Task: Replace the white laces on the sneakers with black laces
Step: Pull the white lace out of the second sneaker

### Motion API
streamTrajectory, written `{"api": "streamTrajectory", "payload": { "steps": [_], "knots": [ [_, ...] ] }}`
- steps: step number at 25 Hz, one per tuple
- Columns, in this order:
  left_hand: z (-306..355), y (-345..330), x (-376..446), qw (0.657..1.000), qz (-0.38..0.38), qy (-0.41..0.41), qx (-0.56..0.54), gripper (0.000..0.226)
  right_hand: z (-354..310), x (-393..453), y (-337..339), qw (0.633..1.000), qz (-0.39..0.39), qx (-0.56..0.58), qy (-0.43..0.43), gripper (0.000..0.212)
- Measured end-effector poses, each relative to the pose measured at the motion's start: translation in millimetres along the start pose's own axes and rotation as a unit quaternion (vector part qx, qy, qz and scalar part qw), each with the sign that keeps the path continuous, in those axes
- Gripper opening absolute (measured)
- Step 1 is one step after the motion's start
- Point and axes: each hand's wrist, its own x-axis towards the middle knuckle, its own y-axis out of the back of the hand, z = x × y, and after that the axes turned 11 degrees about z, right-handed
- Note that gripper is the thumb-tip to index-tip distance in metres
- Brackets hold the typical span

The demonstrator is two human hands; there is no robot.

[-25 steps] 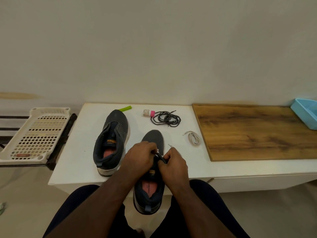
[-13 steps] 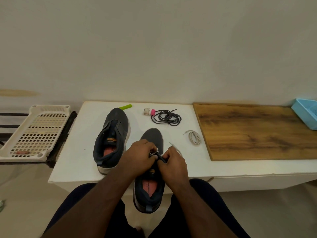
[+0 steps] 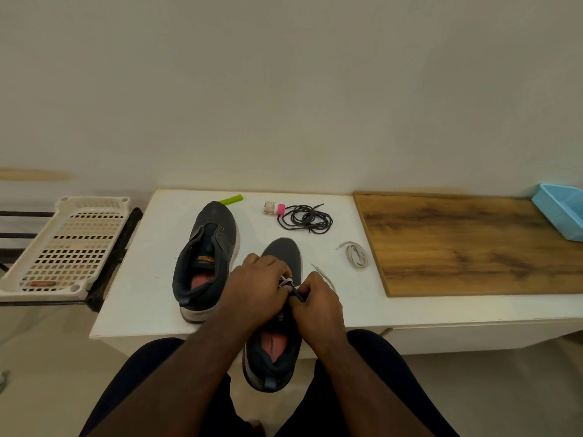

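Observation:
Two dark grey sneakers are in view. The left sneaker (image 3: 206, 257) lies unlaced on the white table (image 3: 151, 279). The right sneaker (image 3: 277, 342) hangs over the table's front edge above my lap. My left hand (image 3: 257, 290) and my right hand (image 3: 317, 305) meet over its eyelets, both pinching the white lace (image 3: 287, 282) there. A loose end of that lace (image 3: 325, 277) trails right of my right hand. A coiled black lace (image 3: 304, 218) lies at the back of the table. A removed white lace (image 3: 355, 253) lies folded to the right.
A green tube (image 3: 232, 200) and a small pink-capped bottle (image 3: 273, 208) sit near the wall. A wooden board (image 3: 473, 244) covers the table's right part, with a blue basket (image 3: 561, 214) at its far end. A white perforated tray (image 3: 64, 247) rests on a rack at left.
Both hands have shifted slightly away from me along the right sneaker. More of the white lace end now shows right of my right hand.

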Motion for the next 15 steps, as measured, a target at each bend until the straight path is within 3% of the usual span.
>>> {"api": "streamTrajectory", "payload": {
  "steps": [5,11,15],
  "knots": [
    [4.3,-3.7,4.1,0.997,-0.012,-0.004,0.08,0.012,2.2,1.4,1.1,1.0,0.011,-0.006,-0.004,0.017],
    [-35.4,19.8,10.1,0.991,0.07,0.111,0.031,0.005,1.0,1.7,3.5,1.0,-0.002,-0.002,-0.015,0.015],
    [-8.7,10.1,1.8,0.998,-0.027,0.052,0.037,0.033,1.3,1.3,1.4,1.0,0.003,-0.003,-0.006,0.017]
  ]
}}
